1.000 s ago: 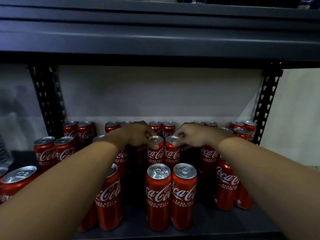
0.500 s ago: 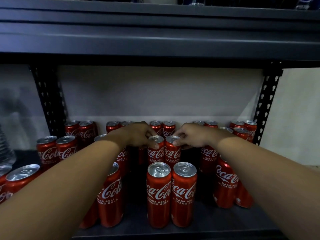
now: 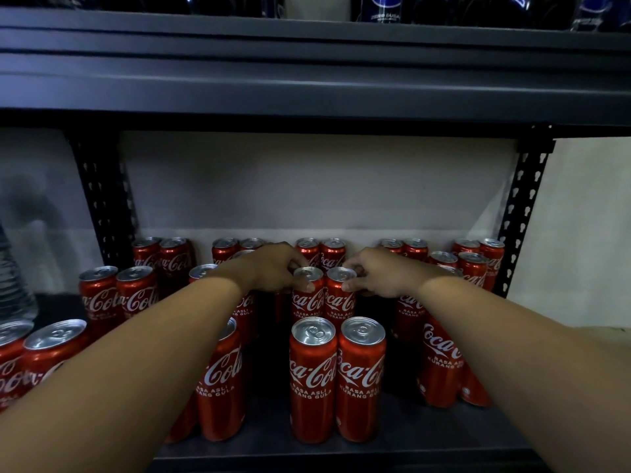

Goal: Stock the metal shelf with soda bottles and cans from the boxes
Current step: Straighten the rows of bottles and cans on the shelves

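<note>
Head view, frame centre: left hand (image 3: 273, 268) pinching one can (image 3: 308, 295), right hand (image 3: 374, 273) pinching its neighbour (image 3: 340, 297), both upright mid-shelf (image 3: 409, 442); risk of toppling tight-packed front cans (image 3: 336, 380) if nudged.

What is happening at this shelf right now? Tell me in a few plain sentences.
A person is stocking a dark metal shelf with red cola cans. The left hand grips the top of one can in the middle row, and the right hand pinches the rim of the can beside it. Both cans stand upright on the shelf, side by side. More pairs of cans stand in front, behind and to both sides. Dark bottles sit on the shelf above.
</note>
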Demonstrator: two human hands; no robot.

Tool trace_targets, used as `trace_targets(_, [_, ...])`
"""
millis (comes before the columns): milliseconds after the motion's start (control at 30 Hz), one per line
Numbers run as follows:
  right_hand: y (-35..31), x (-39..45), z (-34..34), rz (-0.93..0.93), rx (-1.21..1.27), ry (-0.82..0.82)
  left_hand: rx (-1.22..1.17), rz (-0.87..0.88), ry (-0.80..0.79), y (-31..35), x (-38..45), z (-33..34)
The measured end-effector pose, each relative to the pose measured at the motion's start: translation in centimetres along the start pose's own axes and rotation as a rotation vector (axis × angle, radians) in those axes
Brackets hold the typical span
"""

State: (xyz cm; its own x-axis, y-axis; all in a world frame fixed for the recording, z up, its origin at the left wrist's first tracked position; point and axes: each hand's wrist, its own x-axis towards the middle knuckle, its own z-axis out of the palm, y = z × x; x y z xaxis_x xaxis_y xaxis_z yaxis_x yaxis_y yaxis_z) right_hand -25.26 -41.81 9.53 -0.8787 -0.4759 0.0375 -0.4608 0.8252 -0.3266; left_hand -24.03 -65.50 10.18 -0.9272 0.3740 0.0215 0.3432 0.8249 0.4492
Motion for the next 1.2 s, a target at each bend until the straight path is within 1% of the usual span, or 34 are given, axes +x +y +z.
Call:
trace_targets(233, [-0.2,-0.2,0.3,-0.002,0.02,0.024,-0.005,0.005,0.036,0.2,0.0,0.2])
trace_targets(433, [-0.2,0.0,0.7,0.018,-0.014,0.052,0.012,-0.009,0.087,0.3,0.1,0.6])
trace_targets(733, [-0.6,-0.4,0.9,0.044,-0.041,0.047,0.05,0.001,0.095,0.5,-0.5,0.7])
trace_targets(833, [-1.1,-1.6,0.9,0.056,-0.076,0.031,0.059,-0.002,0.129,0.8,-1.7,0.8])
trace_targets(900, [-1.6,-2.7,0.7,0.072,-0.069,0.025,0.039,-0.006,0.185,0.6,-2.6,0.8])
trace_targets(1000, [-2.6,-4.6,0.3,0.131,0.025,0.026,0.012,0.0,0.273,0.9,-4.3,0.8])
trace_targets(1067, [-3.4,-6.0,0.0,0.179,0.21,0.03,-0.033,0.012,0.281,1.5,-5.5,0.7])
trace_targets(1133, [-4.0,-7.7,-0.4,0.176,0.382,-0.003,-0.071,0.042,0.239,2.2,-7.0,0.6])
trace_targets(1200, [-4.4,-9.2,-0.8,0.124,0.402,-0.046,-0.098,0.078,0.163,3.1,-8.5,0.5])
